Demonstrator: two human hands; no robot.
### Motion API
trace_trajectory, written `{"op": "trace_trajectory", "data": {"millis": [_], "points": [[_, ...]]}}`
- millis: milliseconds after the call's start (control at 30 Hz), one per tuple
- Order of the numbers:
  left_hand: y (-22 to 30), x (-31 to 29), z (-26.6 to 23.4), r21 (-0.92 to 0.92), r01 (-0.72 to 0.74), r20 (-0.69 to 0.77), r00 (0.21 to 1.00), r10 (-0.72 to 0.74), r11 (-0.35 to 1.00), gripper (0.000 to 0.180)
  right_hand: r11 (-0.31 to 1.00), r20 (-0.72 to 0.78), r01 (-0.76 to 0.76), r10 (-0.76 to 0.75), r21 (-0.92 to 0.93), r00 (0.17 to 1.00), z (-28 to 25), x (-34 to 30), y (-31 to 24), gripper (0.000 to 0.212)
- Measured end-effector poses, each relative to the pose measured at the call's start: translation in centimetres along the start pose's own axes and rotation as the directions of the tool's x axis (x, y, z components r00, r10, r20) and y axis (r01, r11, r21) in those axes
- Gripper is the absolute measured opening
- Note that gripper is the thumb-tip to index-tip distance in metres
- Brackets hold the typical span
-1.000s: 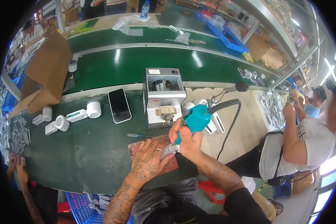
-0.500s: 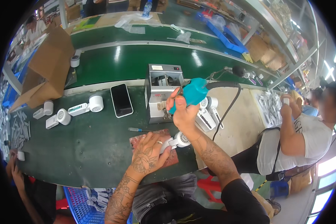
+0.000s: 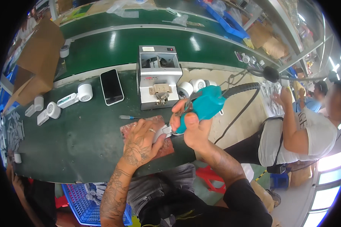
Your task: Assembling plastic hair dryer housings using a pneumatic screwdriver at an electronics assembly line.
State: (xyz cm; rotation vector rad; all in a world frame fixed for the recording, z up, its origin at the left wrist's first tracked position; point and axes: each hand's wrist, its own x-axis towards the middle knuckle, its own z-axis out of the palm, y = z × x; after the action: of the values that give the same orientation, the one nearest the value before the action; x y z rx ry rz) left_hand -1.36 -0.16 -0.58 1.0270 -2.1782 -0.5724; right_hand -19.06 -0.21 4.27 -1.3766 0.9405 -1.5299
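My left hand is closed over a white handheld device with a handle, pressing it onto a worn red pad on the workbench. In my right hand is a teal electric screwdriver, its lower end pointing down at the device; the tip is hidden behind my fingers and the tool. A chain and a black cord run from the screwdriver's top. Just beyond my left hand lies a small screwdriver with a blue handle.
Behind my hands stands a grey metal machine, with a phone to its left. More white devices lie at left, others beside the machine. A cardboard box, blue basket and co-worker surround the bench.
My right hand has brought the electric screwdriver down to the white device, whose round end is now hidden. My left hand still holds it on the pad. The whole view has shifted.
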Motion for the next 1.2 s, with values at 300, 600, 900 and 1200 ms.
{"op": "trace_trajectory", "data": {"millis": [300, 600, 900, 1200], "points": [[0.0, 0.2, -0.1, 0.025, -0.001, 0.030, 1.000, 0.000, 1.000, 0.035, 0.997, -0.002, -0.022, 0.022, 0.068, 1.000, -0.2, -0.6, 1.6, 0.056], [0.6, 0.1, -0.5, 0.088, -0.056, 0.001, 0.998, 0.056, 0.995, 0.035, 0.976, -0.020, -0.080, 0.086, 0.203, 0.996, 0.0, -1.6, 2.5, 0.048], [2.3, -3.1, -3.7, 0.393, -0.241, 0.111, 0.970, 0.214, 0.888, 0.040, 0.916, 0.008, 0.073, -0.082, 0.394, 0.997, -1.6, -4.6, -2.9, 0.056], [-7.6, -12.6, -17.0, 0.525, 0.350, -0.346, 0.920, -0.181, 0.775, 0.043, 0.947, -0.147, 0.009, 0.041, 0.321, 0.988, -6.3, -10.6, -3.4, 0.067]]}}
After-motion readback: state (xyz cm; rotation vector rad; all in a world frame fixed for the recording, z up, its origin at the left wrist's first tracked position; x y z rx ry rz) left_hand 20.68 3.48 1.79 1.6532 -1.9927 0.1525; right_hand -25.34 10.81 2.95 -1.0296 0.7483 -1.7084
